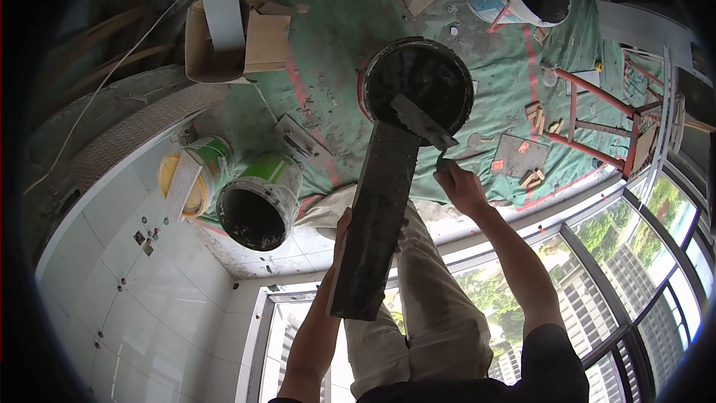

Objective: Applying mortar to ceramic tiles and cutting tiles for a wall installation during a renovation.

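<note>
My left hand is closed around a long, narrow tile strip, gripping it at the edges from beneath. A dark grey layer like wet mortar coats its upper face. The strip slants away from me, its far end at the near rim of a round bucket that holds dark paste. In my right hand is the handle of a trowel, fingers wrapped round it. The trowel's smeared blade lies over the bucket's opening, close to the strip's far end. My left palm is hidden under the strip.
Green sheeting covers the floor. At left stand a dark-lined bucket, a green-and-yellow bucket and a cardboard box. A notched trowel lies nearby. At right are a red metal frame, a floor tile and another bucket.
</note>
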A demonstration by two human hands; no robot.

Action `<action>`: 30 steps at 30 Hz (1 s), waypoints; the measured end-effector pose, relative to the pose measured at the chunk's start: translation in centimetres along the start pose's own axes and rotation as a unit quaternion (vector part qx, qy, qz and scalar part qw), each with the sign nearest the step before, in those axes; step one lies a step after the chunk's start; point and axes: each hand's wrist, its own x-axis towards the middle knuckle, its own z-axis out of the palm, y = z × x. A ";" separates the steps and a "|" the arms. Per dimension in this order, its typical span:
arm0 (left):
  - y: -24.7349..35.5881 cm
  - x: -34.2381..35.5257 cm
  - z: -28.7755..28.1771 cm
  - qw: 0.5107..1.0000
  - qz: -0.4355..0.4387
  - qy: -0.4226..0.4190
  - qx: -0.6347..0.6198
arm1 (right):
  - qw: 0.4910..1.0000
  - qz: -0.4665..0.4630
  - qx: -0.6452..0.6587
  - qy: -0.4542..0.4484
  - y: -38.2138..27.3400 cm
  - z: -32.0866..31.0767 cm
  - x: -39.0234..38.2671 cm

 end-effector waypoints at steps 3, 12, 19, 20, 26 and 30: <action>1.8 -0.1 -0.1 0.998 0.025 0.011 0.047 | 0.884 0.305 0.325 -0.139 1.3 -0.7 2.6; 3.1 -0.6 -2.3 0.998 0.032 0.025 0.057 | 0.838 0.433 0.304 -0.131 3.2 -2.7 -15.3; 0.7 -2.0 -3.9 1.000 -0.013 0.014 -0.014 | 0.966 0.142 0.142 -0.162 -7.7 -9.3 -2.7; 0.3 -2.0 -4.0 1.000 -0.012 0.012 -0.019 | 0.978 0.091 0.111 -0.149 -8.3 -9.1 -1.9; -0.3 -3.3 -3.9 0.999 0.020 0.014 -0.033 | 0.970 0.088 0.076 -0.214 -11.9 -7.0 -4.3; 0.7 -4.6 -6.9 0.991 0.057 0.035 -0.116 | 0.958 0.069 0.089 -0.263 -14.2 -5.5 -6.0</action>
